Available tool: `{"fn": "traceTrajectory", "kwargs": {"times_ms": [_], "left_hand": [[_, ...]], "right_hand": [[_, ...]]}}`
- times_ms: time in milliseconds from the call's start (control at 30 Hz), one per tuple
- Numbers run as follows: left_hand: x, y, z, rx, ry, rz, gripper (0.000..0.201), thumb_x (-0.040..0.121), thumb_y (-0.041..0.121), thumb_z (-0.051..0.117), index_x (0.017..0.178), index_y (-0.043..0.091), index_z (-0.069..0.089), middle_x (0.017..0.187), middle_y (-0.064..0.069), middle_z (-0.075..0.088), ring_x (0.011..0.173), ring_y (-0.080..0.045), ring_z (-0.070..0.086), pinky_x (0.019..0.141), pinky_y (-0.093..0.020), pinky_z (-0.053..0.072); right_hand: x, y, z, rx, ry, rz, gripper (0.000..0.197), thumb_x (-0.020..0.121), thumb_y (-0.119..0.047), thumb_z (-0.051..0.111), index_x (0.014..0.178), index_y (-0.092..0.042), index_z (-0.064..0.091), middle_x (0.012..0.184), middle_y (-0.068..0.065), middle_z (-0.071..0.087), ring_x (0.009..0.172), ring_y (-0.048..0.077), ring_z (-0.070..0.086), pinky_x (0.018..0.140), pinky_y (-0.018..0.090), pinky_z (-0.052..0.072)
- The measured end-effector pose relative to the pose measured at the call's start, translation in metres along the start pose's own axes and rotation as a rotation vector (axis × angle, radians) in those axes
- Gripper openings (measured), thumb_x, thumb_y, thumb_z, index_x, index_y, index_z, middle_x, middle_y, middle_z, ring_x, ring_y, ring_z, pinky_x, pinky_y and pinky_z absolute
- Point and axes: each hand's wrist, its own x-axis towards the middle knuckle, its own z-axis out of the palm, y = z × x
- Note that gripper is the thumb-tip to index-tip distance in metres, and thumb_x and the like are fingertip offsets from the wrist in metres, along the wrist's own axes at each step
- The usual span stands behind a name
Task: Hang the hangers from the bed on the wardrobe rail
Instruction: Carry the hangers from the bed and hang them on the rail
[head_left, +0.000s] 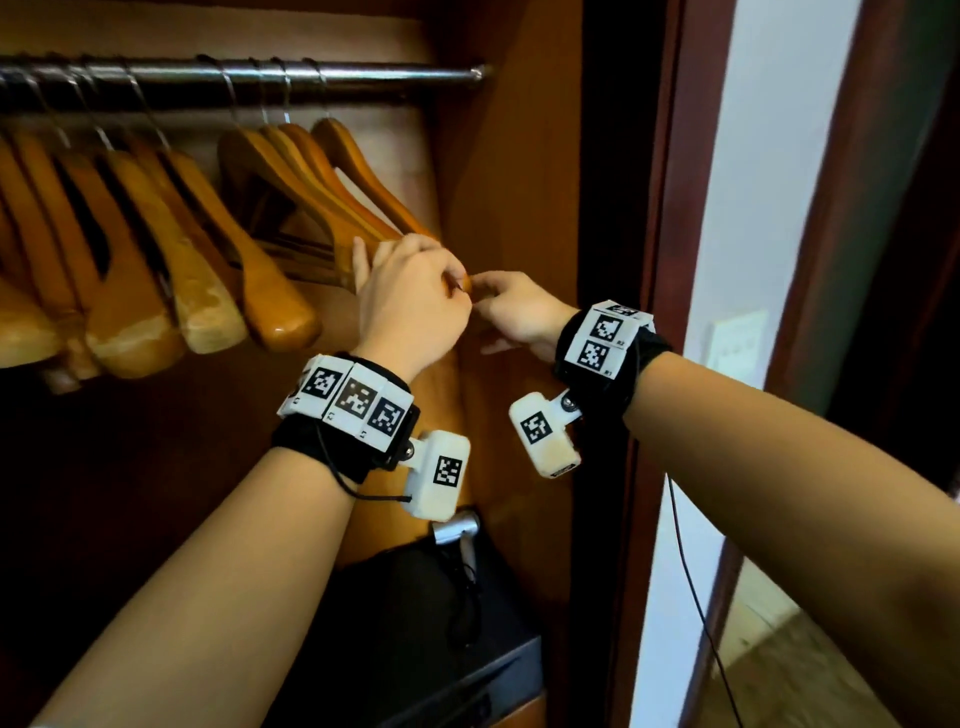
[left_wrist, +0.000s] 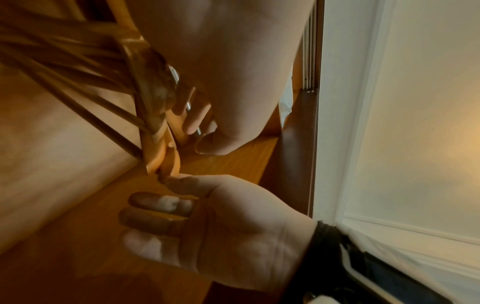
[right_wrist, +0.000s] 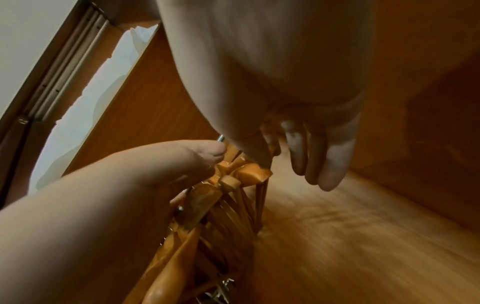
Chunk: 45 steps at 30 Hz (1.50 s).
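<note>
A metal wardrobe rail (head_left: 374, 73) carries several wooden hangers. A group of slim hangers (head_left: 322, 192) hangs toward its right end, their near tips bunched together. My left hand (head_left: 415, 273) grips those tips from the left, fingers (left_wrist: 193, 115) curled round them. My right hand (head_left: 480, 292) meets it from the right and pinches the end of the outermost hanger (left_wrist: 168, 164) between thumb and forefinger. The right wrist view shows the bunched hanger ends (right_wrist: 241, 174) between both hands, with my other right fingers (right_wrist: 311, 156) hanging loose.
A second group of thick wooden hangers (head_left: 156, 249) fills the rail's left part. The wardrobe's side wall (head_left: 519, 182) stands close behind my right hand. A black box (head_left: 415, 639) sits on the wardrobe floor below. The dark door frame (head_left: 660, 234) is to the right.
</note>
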Motion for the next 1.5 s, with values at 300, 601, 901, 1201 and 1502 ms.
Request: {"fn": "traceTrajectory", "kwargs": {"times_ms": [300,601,901,1201,1502], "left_hand": [[-0.025,0.116,0.030,-0.374,0.034,0.064,0.018,0.080,0.016,0.059,0.089,0.026,0.070,0.115,0.004,0.060,0.112,-0.023,0.050,0.099,-0.037,0.040],[-0.078,0.322,0.059,-0.714,-0.142,0.165,0.019,0.076,0.012,0.057,0.083,0.027,0.067,0.107,0.001,0.063,0.108,-0.022,0.056,0.097,-0.030,0.042],[-0.162,0.530,0.101,-1.208,-0.687,0.033,0.025,0.081,0.001,0.060,0.086,0.023,0.071,0.093,0.002,0.070,0.093,-0.012,0.064,0.080,-0.021,0.048],[-0.273,0.726,0.104,-1.365,-1.089,0.304,0.019,0.085,0.000,0.059,0.096,0.011,0.069,0.079,0.003,0.061,0.068,-0.008,0.053,0.055,-0.010,0.041],[-0.374,0.872,0.091,-1.378,-1.475,0.612,0.018,0.087,0.006,0.060,0.094,0.020,0.068,0.090,0.004,0.064,0.083,-0.010,0.058,0.072,-0.021,0.046]], "right_hand": [[-0.102,0.038,-0.089,-0.021,-0.050,0.044,0.041,0.091,0.002,0.054,0.130,-0.010,0.051,0.101,0.010,0.063,0.084,0.019,0.065,0.080,0.045,0.059],[-0.258,0.082,-0.248,-0.070,0.148,0.166,0.027,0.092,0.001,0.058,0.118,-0.007,0.058,0.095,0.020,0.064,0.075,0.022,0.063,0.066,0.033,0.058],[-0.451,0.134,-0.389,0.012,0.609,0.427,0.033,0.092,-0.003,0.060,0.124,-0.011,0.059,0.100,0.016,0.067,0.085,0.023,0.067,0.081,0.042,0.058],[-0.654,0.168,-0.459,0.076,1.043,0.657,0.030,0.092,-0.001,0.057,0.120,-0.013,0.057,0.096,0.010,0.067,0.083,0.025,0.064,0.069,0.036,0.054],[-0.803,0.190,-0.496,0.128,1.409,0.863,0.033,0.091,0.000,0.057,0.122,-0.010,0.059,0.095,0.014,0.067,0.078,0.025,0.065,0.067,0.031,0.055]]}}
